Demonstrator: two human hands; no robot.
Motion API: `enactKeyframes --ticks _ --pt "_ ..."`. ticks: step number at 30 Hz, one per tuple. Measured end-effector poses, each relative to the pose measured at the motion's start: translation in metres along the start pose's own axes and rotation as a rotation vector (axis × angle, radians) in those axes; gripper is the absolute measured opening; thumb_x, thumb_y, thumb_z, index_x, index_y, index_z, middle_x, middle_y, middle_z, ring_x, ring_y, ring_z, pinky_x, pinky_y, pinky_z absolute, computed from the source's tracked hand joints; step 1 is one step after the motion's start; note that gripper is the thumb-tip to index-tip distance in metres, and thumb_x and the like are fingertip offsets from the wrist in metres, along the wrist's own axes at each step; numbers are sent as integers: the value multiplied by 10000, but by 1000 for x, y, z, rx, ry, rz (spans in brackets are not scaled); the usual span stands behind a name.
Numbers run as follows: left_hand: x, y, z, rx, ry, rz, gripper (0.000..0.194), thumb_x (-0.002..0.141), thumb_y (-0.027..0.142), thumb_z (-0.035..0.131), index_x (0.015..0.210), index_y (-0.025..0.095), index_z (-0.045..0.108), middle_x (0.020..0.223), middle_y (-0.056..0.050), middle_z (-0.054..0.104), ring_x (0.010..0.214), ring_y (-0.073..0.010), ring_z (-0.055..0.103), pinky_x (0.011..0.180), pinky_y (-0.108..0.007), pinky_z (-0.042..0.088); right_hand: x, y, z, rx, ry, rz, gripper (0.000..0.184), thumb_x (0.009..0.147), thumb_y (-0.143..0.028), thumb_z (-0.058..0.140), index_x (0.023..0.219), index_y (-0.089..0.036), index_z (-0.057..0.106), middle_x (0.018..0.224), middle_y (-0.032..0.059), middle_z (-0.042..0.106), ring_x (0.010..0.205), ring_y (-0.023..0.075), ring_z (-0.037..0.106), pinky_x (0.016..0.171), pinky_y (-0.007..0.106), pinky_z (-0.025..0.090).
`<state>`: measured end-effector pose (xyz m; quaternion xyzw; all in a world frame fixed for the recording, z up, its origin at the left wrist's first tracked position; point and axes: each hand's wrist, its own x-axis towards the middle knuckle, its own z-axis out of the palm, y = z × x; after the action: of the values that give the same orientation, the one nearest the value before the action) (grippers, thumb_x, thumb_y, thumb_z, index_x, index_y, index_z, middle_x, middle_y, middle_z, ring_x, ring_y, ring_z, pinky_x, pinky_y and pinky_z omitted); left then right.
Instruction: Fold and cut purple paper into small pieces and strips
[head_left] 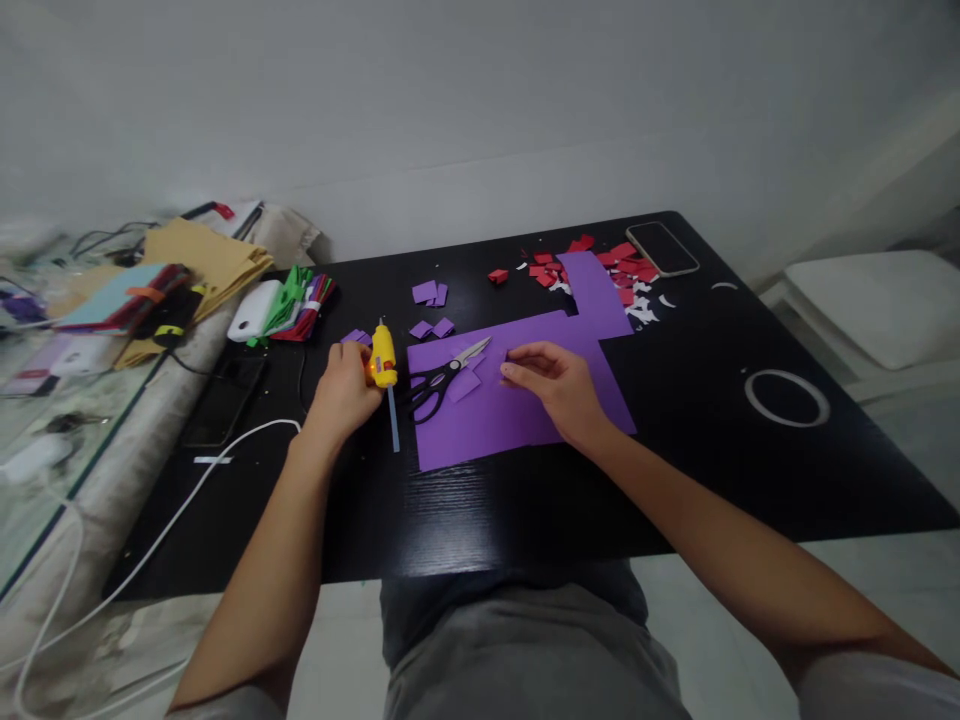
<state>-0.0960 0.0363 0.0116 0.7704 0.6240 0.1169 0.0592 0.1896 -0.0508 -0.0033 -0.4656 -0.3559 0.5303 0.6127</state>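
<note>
My left hand (345,385) is closed round the handle of a yellow glue gun (384,355), whose nozzle points away from me. A pale glue stick (394,425) juts from its back end, and an orange light glows by my fingers. Above the large purple sheet (510,420), my right hand (561,385) pinches a small purple paper piece (506,355), mostly hidden by the fingertips. Black-handled scissors (448,373) lie partly open across the sheet's left edge. Loose purple squares (463,385) rest beside and under the blades.
Small purple squares (425,292) lie in groups beyond the sheet. A folded red paper piece (498,276) is nearby. Red scraps (634,265), white scraps, a purple strip (596,295) and a phone (662,248) are at back right. A tape ring (787,398) lies right; a white cable (225,455) runs left.
</note>
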Motion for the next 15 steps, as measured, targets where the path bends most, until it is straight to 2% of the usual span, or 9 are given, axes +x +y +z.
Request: enactKeyframes --ticks 5,11,13,15 --pt "6 -12 -2 -66 -38 20 383 725 193 675 1094 162 577 1124 -140 614 1070 -317 630 965 -452 544 1 2 0 97 -45 41 306 687 -464 915 819 -228 772 845 3 726 799 165 693 882 430 651" --pt "9 -19 -4 -100 -106 14 436 683 187 670 1114 176 600 1149 -123 624 1039 -306 640 979 -464 544 -1 3 2 109 -92 81 323 619 -378 960 834 -229 771 824 -14 728 779 152 695 871 409 649" --pt "8 -18 -6 -129 -92 33 447 659 164 666 1103 180 618 1130 -119 626 1009 -303 645 959 -463 550 -3 3 3 97 -90 86 330 608 -364 966 826 -225 760 823 -14 735 772 152 703 865 405 649" --pt "5 -12 -8 -179 -10 62 387 675 161 660 1061 184 646 1099 -118 635 980 -298 647 931 -456 549 -6 3 4 55 -96 73 335 609 -366 964 816 -220 744 808 -12 736 770 161 714 864 410 647"
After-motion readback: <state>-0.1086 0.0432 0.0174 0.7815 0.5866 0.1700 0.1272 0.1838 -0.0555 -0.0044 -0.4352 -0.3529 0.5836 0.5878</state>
